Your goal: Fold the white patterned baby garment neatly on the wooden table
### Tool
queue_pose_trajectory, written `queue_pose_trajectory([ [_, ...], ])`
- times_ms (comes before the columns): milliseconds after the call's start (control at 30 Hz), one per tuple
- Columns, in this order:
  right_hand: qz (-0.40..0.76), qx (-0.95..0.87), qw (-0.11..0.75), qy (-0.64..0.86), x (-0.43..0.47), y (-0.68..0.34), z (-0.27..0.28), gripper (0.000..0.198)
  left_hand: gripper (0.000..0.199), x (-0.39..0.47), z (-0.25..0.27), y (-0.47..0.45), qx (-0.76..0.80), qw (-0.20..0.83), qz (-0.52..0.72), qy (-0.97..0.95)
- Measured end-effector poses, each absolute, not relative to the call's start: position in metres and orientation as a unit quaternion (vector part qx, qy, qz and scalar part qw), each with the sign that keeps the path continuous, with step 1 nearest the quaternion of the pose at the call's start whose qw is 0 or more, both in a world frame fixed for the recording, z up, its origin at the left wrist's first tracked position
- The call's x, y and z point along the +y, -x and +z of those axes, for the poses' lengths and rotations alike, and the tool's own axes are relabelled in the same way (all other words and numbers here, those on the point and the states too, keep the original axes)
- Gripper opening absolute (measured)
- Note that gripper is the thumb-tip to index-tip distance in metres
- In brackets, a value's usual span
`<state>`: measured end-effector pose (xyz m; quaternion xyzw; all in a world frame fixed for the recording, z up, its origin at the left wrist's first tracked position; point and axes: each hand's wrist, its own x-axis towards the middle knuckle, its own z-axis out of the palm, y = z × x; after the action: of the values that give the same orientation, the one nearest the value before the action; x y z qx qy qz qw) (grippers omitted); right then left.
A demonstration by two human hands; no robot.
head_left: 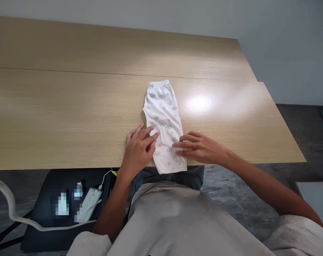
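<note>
A small pair of white baby pants (163,117) with little printed figures lies folded lengthwise on the wooden table (70,106), waistband at the far end and leg end hanging slightly over the near edge. My left hand (138,147) rests flat on the table with its fingertips on the left edge of the cloth. My right hand (199,146) lies flat on the right side, fingers pressing the fabric near the lower end. Neither hand grips anything.
The table is long, with a seam running across its width and a bright light reflection right of the pants. Below the near edge on the left, a black chair (44,213) holds a phone (90,202) with a cable and some blurred items.
</note>
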<state>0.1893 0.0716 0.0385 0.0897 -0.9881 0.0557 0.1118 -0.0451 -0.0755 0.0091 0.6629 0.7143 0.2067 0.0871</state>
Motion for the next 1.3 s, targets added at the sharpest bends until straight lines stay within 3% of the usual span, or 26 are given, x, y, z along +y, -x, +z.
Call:
queue_pose_trajectory([
  [200,0.077,-0.985,0.143,-0.058,0.069,-0.204,0.043,0.011,0.041,-0.076,0.008,0.044,0.715,0.086,0.204,-0.663],
  [300,0.126,-0.971,0.201,0.015,0.038,-0.22,0.047,0.01,0.041,-0.076,0.009,0.044,0.717,0.084,0.202,-0.662],
  [367,0.166,-0.959,0.218,0.078,0.002,-0.228,0.045,0.014,0.041,-0.076,0.009,0.044,0.716,0.081,0.201,-0.663],
  [533,0.227,-0.927,0.153,0.258,-0.085,-0.222,0.019,0.039,0.041,-0.077,0.007,0.043,0.713,0.074,0.201,-0.668],
  [700,0.253,-0.87,0.252,0.34,-0.113,-0.208,-0.002,0.04,0.041,-0.077,0.005,0.044,0.711,0.072,0.201,-0.67],
  [900,0.255,-0.853,0.294,0.348,-0.117,-0.205,-0.001,0.036,0.04,-0.078,0.006,0.04,0.717,0.073,0.204,-0.662],
  [1067,0.276,-0.871,0.209,0.348,-0.118,-0.195,-0.002,0.041,0.05,-0.086,0.009,0.035,0.717,0.078,0.158,-0.675],
  [1300,0.299,-0.86,0.152,0.385,-0.12,-0.182,0.005,0.042,0.07,-0.093,0.011,0.037,0.699,0.097,0.111,-0.7],
])
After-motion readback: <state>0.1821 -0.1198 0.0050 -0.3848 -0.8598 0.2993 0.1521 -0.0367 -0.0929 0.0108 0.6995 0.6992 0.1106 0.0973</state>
